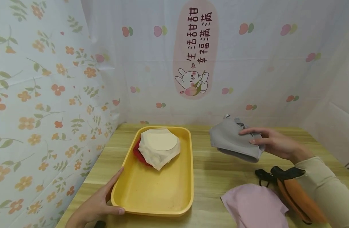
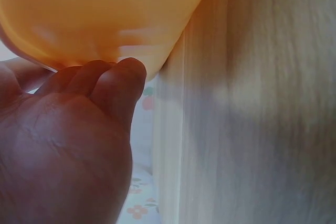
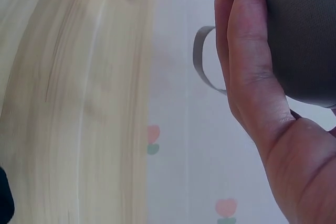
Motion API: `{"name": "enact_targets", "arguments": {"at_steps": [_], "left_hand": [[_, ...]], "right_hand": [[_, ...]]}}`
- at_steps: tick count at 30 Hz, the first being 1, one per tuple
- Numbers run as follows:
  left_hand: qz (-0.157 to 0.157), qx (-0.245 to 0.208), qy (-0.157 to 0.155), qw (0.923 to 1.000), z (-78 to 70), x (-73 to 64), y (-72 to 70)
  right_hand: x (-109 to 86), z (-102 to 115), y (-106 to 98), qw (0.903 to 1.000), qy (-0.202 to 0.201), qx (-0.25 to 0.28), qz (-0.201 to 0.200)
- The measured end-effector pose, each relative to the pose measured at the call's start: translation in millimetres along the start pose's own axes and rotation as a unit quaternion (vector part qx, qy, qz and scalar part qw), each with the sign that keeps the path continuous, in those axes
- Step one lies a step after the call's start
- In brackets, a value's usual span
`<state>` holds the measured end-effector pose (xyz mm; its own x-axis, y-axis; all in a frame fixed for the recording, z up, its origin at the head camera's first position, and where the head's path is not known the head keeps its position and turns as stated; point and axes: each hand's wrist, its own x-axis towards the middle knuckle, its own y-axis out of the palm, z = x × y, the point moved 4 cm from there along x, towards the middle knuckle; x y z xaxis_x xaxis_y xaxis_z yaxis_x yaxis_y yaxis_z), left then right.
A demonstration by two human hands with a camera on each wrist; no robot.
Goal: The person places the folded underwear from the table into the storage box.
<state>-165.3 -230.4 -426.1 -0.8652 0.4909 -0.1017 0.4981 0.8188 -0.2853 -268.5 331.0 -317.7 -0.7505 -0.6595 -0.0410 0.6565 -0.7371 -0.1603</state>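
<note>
My right hand (image 1: 274,142) holds a grey cap (image 1: 234,139) above the table, thumb and fingers pinching its edge. In the right wrist view the fingers (image 3: 249,40) lie along the grey fabric, and a narrow strap loop (image 3: 199,59) hangs beside them. My left hand (image 1: 97,202) rests against the near left corner of a yellow tray (image 1: 155,198), its index finger along the side and its thumb at the front edge. At the tray's far end lies a cream cap (image 1: 160,145), partly covering a red item (image 1: 138,153).
On the table (image 1: 211,186) at right lie a pink cap (image 1: 255,205) and an orange item (image 1: 301,199) with black parts, partly hidden by my right sleeve. A small dark object (image 1: 100,224) shows near the left wrist. Patterned cloth (image 1: 148,72) hangs behind and at the left.
</note>
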Motion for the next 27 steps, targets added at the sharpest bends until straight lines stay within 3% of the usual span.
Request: {"name": "enact_targets", "arguments": {"at_steps": [5, 16, 20, 24, 27], "left_hand": [[0.008, 0.004, 0.021, 0.9997, 0.3, -1.1, 1.3], [0.008, 0.001, 0.032, 0.9995, -2.6, -0.8, -1.4], [0.003, 0.002, 0.019, 0.9998, -1.4, -0.6, -0.9], [-0.002, 0.009, 0.031, 0.9995, -3.4, 0.4, -0.8], [-0.002, 0.007, 0.016, 0.9998, -4.2, -0.2, 0.0]], "right_hand": [[5.8, 1.4, 13.5, 0.9999, -0.004, -0.008, 0.007], [22.6, 14.5, 39.5, 0.9996, -0.013, -0.023, 0.008], [28.3, 18.9, 47.5, 0.9992, 0.001, -0.039, -0.001], [33.6, 20.6, 54.3, 0.9991, 0.006, -0.042, 0.006], [37.6, 19.4, 59.3, 0.9991, 0.007, -0.039, 0.017]]}}
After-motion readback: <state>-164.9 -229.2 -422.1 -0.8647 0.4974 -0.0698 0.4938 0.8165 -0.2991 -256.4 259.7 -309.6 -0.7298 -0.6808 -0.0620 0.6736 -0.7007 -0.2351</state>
